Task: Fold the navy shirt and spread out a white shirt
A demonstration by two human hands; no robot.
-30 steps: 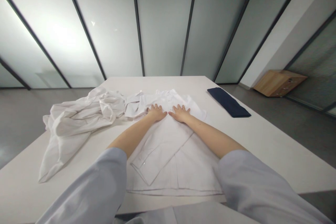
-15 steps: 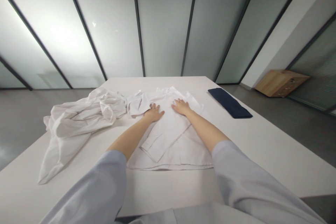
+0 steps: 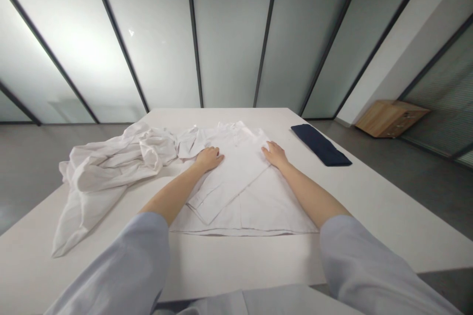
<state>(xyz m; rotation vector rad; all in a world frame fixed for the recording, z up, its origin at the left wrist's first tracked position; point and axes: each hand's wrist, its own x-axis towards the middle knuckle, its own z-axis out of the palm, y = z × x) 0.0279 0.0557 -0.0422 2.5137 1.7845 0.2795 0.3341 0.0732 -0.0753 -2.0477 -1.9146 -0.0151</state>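
A white shirt (image 3: 244,192) lies spread on the table, its hem toward me. One sleeve is folded diagonally across the body, the cuff pointing at the lower left. My left hand (image 3: 210,158) rests on the shirt's upper left part, beside the bunched sleeve fabric (image 3: 191,142). At the upper right edge of the shirt, my right hand (image 3: 275,154) presses down with its thumb apart from the fingers. Both hands look open and lie on the cloth; part of the fingers of each is hard to make out.
A crumpled heap of white cloth (image 3: 111,162) lies at the left, one end trailing toward the table's near edge. A folded dark navy cloth (image 3: 320,145) lies on the white table (image 3: 373,216) at the right. Beyond stands a wooden cabinet (image 3: 389,118) on the floor.
My hands have moved apart, the left slightly leftward and the right to the shirt's right edge. The shirt's lower part looks spread wider and flatter.
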